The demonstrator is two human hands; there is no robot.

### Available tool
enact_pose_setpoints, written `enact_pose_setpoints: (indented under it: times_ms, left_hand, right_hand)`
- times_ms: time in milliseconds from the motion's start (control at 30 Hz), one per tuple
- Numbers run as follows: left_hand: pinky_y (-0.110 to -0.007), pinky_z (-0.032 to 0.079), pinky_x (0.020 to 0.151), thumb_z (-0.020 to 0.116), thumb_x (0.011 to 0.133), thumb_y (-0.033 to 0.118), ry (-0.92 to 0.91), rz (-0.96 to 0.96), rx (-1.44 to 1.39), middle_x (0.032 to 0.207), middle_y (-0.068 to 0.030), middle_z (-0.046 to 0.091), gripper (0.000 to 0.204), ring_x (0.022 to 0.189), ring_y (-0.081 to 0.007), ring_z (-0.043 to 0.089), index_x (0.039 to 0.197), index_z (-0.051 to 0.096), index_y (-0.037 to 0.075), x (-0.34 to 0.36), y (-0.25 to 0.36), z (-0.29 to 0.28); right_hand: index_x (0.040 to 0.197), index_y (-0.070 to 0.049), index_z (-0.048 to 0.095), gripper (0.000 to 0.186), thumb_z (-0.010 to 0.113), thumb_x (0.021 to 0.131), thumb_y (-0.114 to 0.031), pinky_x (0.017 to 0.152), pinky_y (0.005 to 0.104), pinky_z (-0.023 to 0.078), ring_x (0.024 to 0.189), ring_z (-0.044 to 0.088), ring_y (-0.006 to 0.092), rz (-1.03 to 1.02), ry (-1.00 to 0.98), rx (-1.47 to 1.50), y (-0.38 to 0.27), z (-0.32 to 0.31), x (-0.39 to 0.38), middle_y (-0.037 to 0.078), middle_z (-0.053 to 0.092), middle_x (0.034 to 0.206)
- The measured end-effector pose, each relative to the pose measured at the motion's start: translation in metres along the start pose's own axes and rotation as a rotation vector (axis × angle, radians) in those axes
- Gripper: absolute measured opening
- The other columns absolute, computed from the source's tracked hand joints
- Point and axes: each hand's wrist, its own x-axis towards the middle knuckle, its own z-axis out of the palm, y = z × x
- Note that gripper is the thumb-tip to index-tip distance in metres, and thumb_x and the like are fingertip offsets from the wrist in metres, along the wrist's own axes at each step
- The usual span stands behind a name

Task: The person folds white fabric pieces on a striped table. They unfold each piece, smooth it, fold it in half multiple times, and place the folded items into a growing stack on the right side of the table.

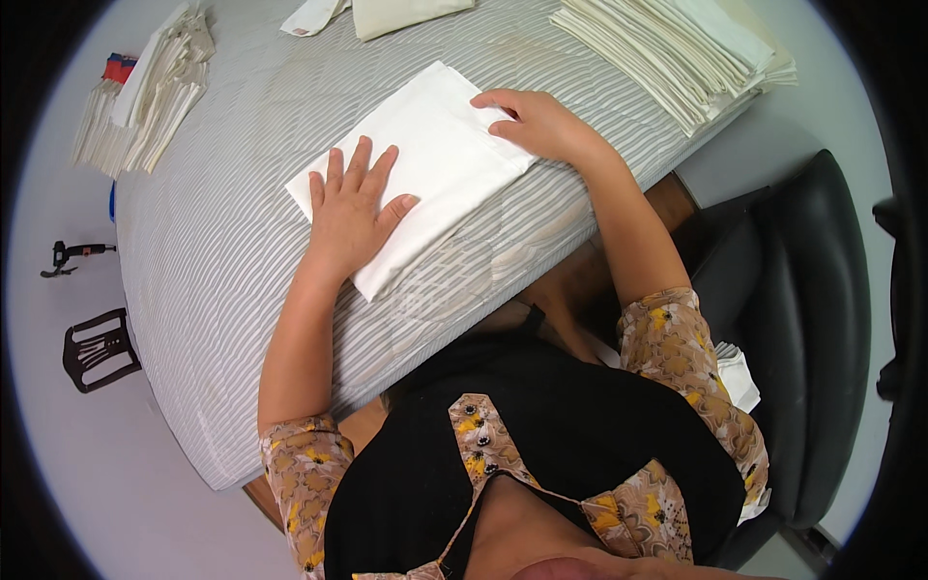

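One white cloth (440,159) lies folded flat on the mattress (232,309), near its close edge. It is roughly rectangular, its long axis slanting from near left to far right; one corner points away from the person and another back toward the body.

Two hands are on it. The left hand (350,208) rests palm down on the left part, its grip released, fingers spread and pointing away, thumb out to the right. The right hand (527,121) lies over the right end, fingers pointing left, thumb and index apart on top; I cannot tell whether its grip pinches any fabric, as the other fingers are hidden.

Two piles stand farther off: one right pile (667,58) and one left pile (159,97), both with too many layers to count. One red and blue piece (119,68) sits at the left pile. Two pale cloths (406,14) show between the piles, at the top rim. Two chairs are in view: one black armchair (822,271) at right, one slatted chair (101,350) at left.
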Motion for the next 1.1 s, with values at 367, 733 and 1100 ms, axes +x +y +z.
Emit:
enact_pose_setpoints:
  times_ms: [367, 733, 1100]
  left_hand:
    - [-0.059, 0.0, 0.124, 0.032, 0.103, 0.065, 0.019, -0.223, -0.087, 0.168, -0.011, 0.023, 0.07, 0.157, -0.0365, 0.009, 0.158, 0.038, 0.023, -0.007, -0.049, 0.001]
    - [-0.054, 0.003, 0.126, 0.033, 0.106, 0.05, 0.023, -0.259, -0.105, 0.168, -0.0052, 0.025, 0.059, 0.157, -0.028, 0.013, 0.159, 0.036, 0.023, -0.003, -0.072, 0.002]
    - [-0.053, 0.004, 0.126, 0.035, 0.106, 0.049, 0.03, -0.257, -0.097, 0.168, -0.0047, 0.027, 0.059, 0.157, -0.0285, 0.014, 0.158, 0.037, 0.022, -0.001, -0.078, 0.004]
  right_hand:
    - [0.133, -0.012, 0.063, 0.038, 0.063, 0.097, -0.023, 0.085, 0.0449, 0.053, 0.102, 0.063, 0.0335, 0.005, 0.145, -0.558, -0.048, 0.008, -0.026, 0.015, 0.064, 0.111]
    - [0.105, -0.01, 0.071, 0.024, 0.07, 0.082, -0.014, 0.076, 0.0376, 0.046, 0.089, 0.058, 0.0236, -0.846, 0.143, -0.282, -0.137, 0.115, -0.069, 0.006, 0.059, 0.092]
    - [0.084, -0.013, 0.068, 0.006, 0.066, 0.078, -0.013, 0.074, 0.0333, 0.045, 0.087, 0.055, 0.0203, -0.981, 0.13, -0.425, -0.142, 0.118, -0.063, 0.004, 0.055, 0.091]
